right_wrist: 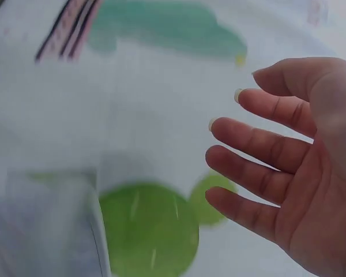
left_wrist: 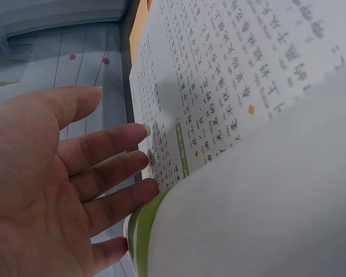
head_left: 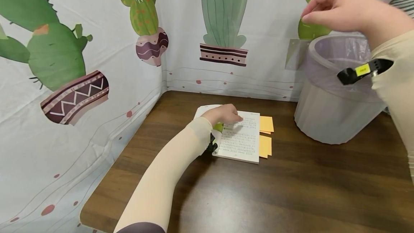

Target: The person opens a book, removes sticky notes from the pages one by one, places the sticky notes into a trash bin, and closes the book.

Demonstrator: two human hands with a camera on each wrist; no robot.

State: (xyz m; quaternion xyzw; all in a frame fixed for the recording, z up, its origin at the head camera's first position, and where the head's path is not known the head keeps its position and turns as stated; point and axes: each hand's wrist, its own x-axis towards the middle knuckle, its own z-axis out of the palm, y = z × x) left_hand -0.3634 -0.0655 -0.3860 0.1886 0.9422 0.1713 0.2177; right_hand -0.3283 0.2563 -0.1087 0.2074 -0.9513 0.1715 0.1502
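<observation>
An open book (head_left: 240, 143) with printed pages lies on the table. My left hand (head_left: 224, 113) rests at its upper part, and in the left wrist view its spread, relaxed fingers (left_wrist: 112, 173) touch the page beside a raised, curving leaf (left_wrist: 259, 202) with a green edge. Orange sticky notes (head_left: 266, 123) stick out past the book's right side. Up at the right, my right hand (head_left: 349, 10) is in the air above the lined trash bin (head_left: 326, 114). Its fingers (right_wrist: 254, 138) are loosely bent, with nothing between them.
The bin stands at the table's right, with a clear plastic bag (head_left: 343, 49) over its rim. A white cloth printed with cacti (head_left: 181, 21) hangs behind and left of the brown wooden table (head_left: 291, 190). The table's left edge runs along that cloth.
</observation>
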